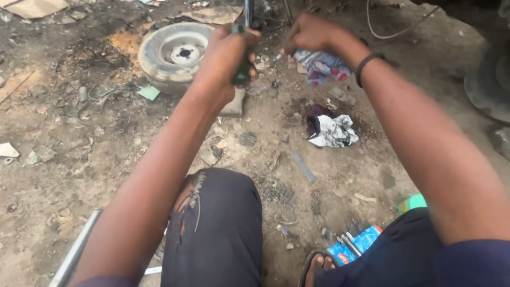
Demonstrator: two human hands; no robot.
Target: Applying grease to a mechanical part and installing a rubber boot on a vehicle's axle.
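Torn trouser knee below, I'm mid-wipe on a tool.
My left hand grips the green-handled tool; right hand pinches a patterned rag; next needs steady rubbing.

dirt ground bears wheel, rag.

I see my left hand closed around a dark green handle that looks like matt plastic, under a shiny metal shaft. My right hand pinches a soft patterned cloth rag. The ground is rough, dry dirt. The round wheel rim is dull, dusty metal.
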